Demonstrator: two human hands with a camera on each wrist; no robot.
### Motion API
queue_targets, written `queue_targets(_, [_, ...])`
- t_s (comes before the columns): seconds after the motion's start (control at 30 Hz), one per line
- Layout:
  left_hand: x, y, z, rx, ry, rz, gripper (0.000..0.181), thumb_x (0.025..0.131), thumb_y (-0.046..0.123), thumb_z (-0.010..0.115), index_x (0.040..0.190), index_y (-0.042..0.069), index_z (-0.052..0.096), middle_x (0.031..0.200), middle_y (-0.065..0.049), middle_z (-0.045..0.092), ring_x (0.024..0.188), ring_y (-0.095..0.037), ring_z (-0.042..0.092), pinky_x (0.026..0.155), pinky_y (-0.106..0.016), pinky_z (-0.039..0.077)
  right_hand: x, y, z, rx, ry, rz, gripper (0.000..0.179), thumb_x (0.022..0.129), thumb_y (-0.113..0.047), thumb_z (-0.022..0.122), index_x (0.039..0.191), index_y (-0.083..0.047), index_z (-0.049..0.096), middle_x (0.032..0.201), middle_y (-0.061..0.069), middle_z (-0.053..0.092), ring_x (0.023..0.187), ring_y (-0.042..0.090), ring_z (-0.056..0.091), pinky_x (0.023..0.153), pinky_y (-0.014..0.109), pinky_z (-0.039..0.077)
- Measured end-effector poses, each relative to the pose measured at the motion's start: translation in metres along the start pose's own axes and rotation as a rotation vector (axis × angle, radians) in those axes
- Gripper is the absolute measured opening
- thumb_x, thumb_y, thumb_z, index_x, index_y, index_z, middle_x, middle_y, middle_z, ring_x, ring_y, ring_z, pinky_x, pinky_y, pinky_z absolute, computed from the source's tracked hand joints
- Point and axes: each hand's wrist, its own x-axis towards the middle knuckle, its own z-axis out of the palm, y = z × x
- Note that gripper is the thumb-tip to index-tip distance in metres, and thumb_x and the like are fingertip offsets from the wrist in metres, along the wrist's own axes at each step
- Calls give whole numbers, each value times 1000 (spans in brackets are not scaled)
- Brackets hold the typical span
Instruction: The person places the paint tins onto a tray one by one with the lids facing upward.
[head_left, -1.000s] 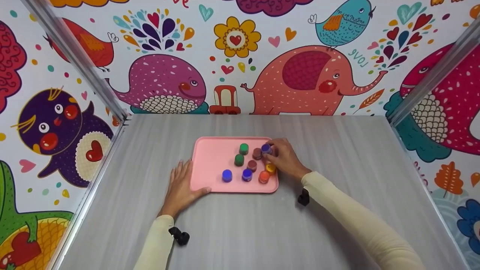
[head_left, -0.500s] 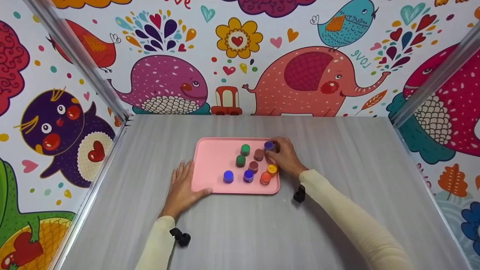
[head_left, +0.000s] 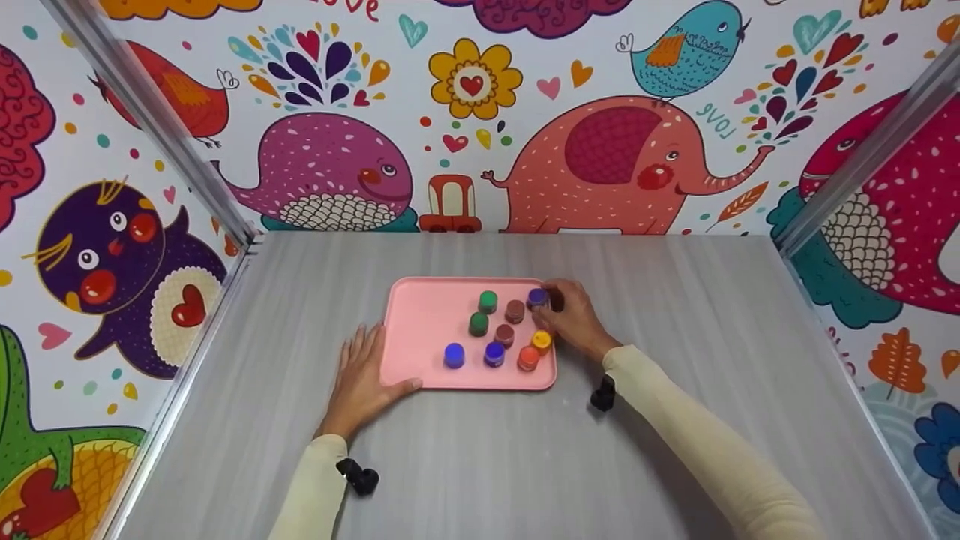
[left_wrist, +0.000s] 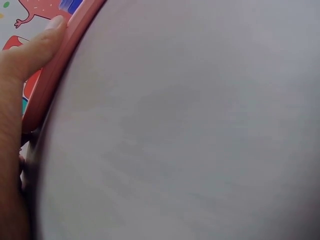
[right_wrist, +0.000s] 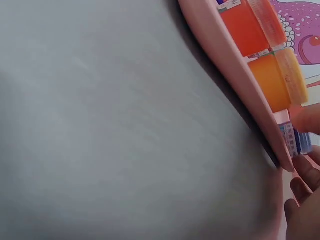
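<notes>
A pink tray [head_left: 420, 322] lies on the table with several small capped paint jars standing on it. My left hand [head_left: 364, 382] rests at the tray's near left corner, fingers spread straight along its left side and thumb [left_wrist: 42, 47] on the front rim. At the far right corner my right hand [head_left: 574, 319] pinches a dark purple paint jar [head_left: 537, 298] between thumb and fingers; its printed label shows in the right wrist view. Just in front of that hand are a yellow jar [head_left: 541, 340] and an orange-red jar [head_left: 528, 358].
Two brown jars, one of them this brown jar [head_left: 514, 311], stand left of the right hand. Beyond them are two green jars, including this green jar [head_left: 487, 301]. Two blue jars, including this blue jar [head_left: 454, 355], stand near the front. Patterned walls [head_left: 337, 165] enclose the grey table [head_left: 480, 465].
The right hand has shifted the purple jar slightly right, away from the brown jar, into the tray's far right corner. The left hand stays at the tray's edge.
</notes>
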Motion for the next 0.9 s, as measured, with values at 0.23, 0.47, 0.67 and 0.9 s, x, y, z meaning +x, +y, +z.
queue_targets(0.23, [2, -3, -3, 10, -13, -17, 128, 85, 68, 82, 172, -5, 23, 178, -26, 28, 168, -50, 10, 136, -63, -2, -11, 0, -15, -51, -35, 6, 46, 105, -22, 78, 146, -8, 61, 146, 13, 55, 135, 32, 53, 124, 52, 47])
queue_targets(0.47, [12, -3, -8, -3, -46, -23, 125, 88, 65, 82, 172, -6, 22, 179, -26, 24, 168, -50, 7, 136, -64, -4, -23, 2, -38, -140, -43, -9, 49, 106, -19, 77, 149, -4, 59, 149, 14, 56, 140, 34, 51, 126, 57, 43])
queue_targets(0.67, [17, -2, -20, -42, -49, -50, 110, 96, 54, 78, 170, -9, 27, 176, -30, 29, 166, -54, 10, 135, -68, 0, -33, 1, -51, -230, -46, -55, 56, 106, -25, 76, 153, -2, 58, 154, 16, 55, 146, 36, 47, 128, 62, 39])
queue_targets(0.9, [35, 21, -34, -48, -50, -89, 106, 102, 55, 72, 173, -6, 20, 179, -30, 19, 167, -54, 0, 132, -75, -1, -49, -7, -70, -304, -36, -84, 63, 104, -26, 77, 157, -1, 54, 161, 18, 51, 151, 39, 41, 129, 68, 32])
